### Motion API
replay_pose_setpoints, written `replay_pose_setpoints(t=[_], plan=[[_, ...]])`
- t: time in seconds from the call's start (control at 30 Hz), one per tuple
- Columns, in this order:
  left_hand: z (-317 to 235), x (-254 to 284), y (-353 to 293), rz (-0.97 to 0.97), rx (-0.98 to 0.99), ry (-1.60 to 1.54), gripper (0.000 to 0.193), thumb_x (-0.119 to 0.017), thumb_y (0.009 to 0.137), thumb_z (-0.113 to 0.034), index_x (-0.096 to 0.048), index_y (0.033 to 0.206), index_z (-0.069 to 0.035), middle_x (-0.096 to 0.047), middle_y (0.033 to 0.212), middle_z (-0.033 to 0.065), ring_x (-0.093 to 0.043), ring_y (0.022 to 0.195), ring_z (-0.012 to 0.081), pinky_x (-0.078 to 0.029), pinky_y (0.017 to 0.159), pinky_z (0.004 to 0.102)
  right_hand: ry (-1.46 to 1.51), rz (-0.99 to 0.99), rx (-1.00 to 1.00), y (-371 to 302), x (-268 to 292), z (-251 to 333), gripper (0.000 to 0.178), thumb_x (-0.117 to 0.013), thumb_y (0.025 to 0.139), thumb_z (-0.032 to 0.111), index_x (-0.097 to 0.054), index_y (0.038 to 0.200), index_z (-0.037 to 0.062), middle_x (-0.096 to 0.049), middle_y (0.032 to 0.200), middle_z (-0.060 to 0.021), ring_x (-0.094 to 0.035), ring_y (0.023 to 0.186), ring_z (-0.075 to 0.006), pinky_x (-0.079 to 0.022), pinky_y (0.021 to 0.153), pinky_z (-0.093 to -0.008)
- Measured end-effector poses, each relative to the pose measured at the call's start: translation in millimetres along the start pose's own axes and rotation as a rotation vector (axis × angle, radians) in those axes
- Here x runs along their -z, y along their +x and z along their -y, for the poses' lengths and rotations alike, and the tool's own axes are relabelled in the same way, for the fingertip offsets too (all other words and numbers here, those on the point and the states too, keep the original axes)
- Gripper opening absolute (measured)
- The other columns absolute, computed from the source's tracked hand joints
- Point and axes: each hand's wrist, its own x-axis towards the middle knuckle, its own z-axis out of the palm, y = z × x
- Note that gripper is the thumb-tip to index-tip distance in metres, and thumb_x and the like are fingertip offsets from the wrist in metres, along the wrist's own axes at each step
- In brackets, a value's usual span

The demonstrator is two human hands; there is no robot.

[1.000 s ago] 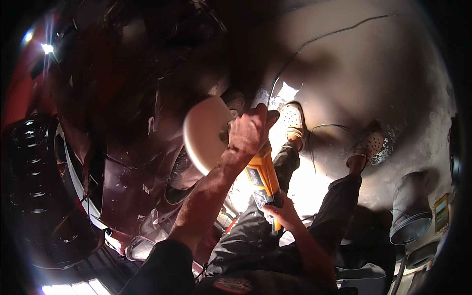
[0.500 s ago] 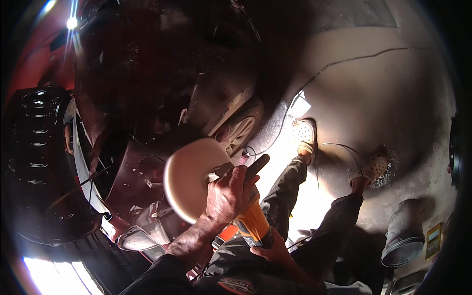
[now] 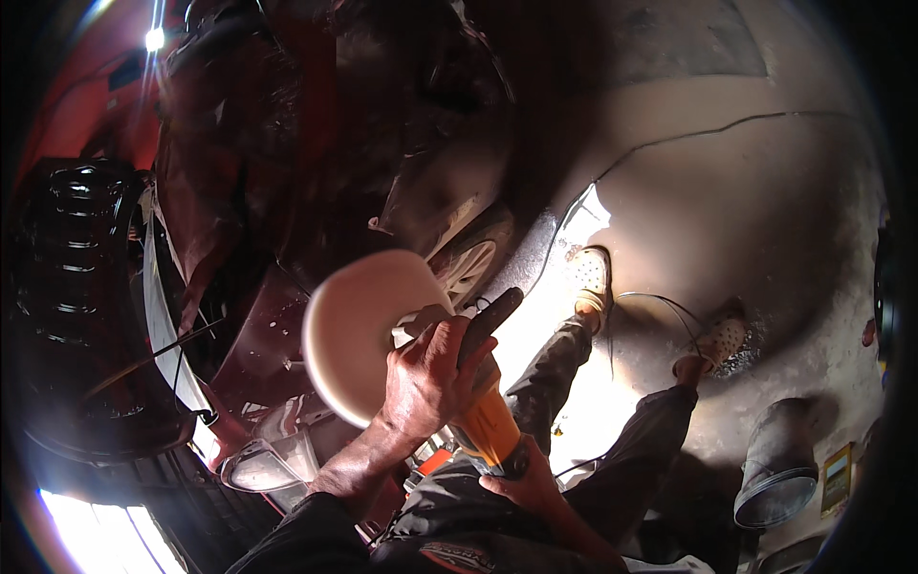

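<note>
An orange and black power polisher (image 3: 492,426) is held in front of me, its large round white pad (image 3: 359,335) at the upper left end with a smeared rim. My left hand (image 3: 424,378) is wrapped round the tool's head beside the black side handle (image 3: 495,316). Farther back, my right hand (image 3: 524,474) grips the black rear end of the polisher. A dark red car body panel (image 3: 263,335) lies to the left of the pad; whether the pad touches it I cannot tell.
A clear lamp (image 3: 273,467) sits low at the left near a black ribbed part (image 3: 81,287). A car wheel (image 3: 473,263) is beyond the pad. A thin cable (image 3: 698,129) runs over the floor. At the right stands a grey bucket (image 3: 779,459).
The polisher, with both hands still on it, has shifted slightly to the left, and its pad sits a little higher in view. The surroundings have shifted slightly too.
</note>
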Motion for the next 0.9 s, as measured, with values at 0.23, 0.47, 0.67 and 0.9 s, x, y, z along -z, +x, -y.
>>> replay_pose_setpoints(t=[0.23,0.47,0.67,0.9], plan=[[-6,-12,26,0.027,-0.021,0.054,0.032,-0.081,0.083,-0.020,-0.062,0.102,-0.003,-0.068,0.086,0.0123,-0.071,0.076,0.0298,-0.059,0.066,0.0377,0.080,-0.013,-0.016,5,5,5,0.072,-0.089,0.072,0.021,-0.049,0.129,0.0027,-0.063,0.115,-0.0086,-0.061,0.109,-0.0181,-0.048,0.096,-0.0366],[-28,-8,109,-0.043,-0.141,0.061,0.033,-0.079,0.084,-0.025,-0.059,0.100,-0.003,-0.068,0.080,0.0138,-0.071,0.073,0.0321,-0.059,0.061,0.0399,0.172,-0.089,0.209,46,31,59,0.066,-0.084,0.075,0.014,-0.049,0.130,0.0017,-0.066,0.107,-0.0062,-0.064,0.097,-0.0156,-0.052,0.088,-0.0329],[-19,-32,81,0.023,-0.079,0.044,0.032,-0.077,0.086,-0.025,-0.059,0.102,-0.004,-0.070,0.084,0.0137,-0.071,0.076,0.0331,-0.059,0.063,0.0419,0.162,-0.061,0.109,35,33,22,0.066,-0.088,0.073,0.021,-0.051,0.125,0.0013,-0.064,0.108,-0.0078,-0.062,0.099,-0.0172,-0.049,0.091,-0.0346],[-21,-37,71,0.111,-0.031,0.090,0.033,-0.076,0.086,-0.026,-0.058,0.102,-0.003,-0.070,0.082,0.0154,-0.071,0.074,0.0350,-0.057,0.061,0.0431,0.244,0.020,-0.005,23,35,8,0.069,-0.089,0.074,0.021,-0.051,0.129,0.0017,-0.064,0.112,-0.0088,-0.062,0.102,-0.0166,-0.050,0.092,-0.0349]])
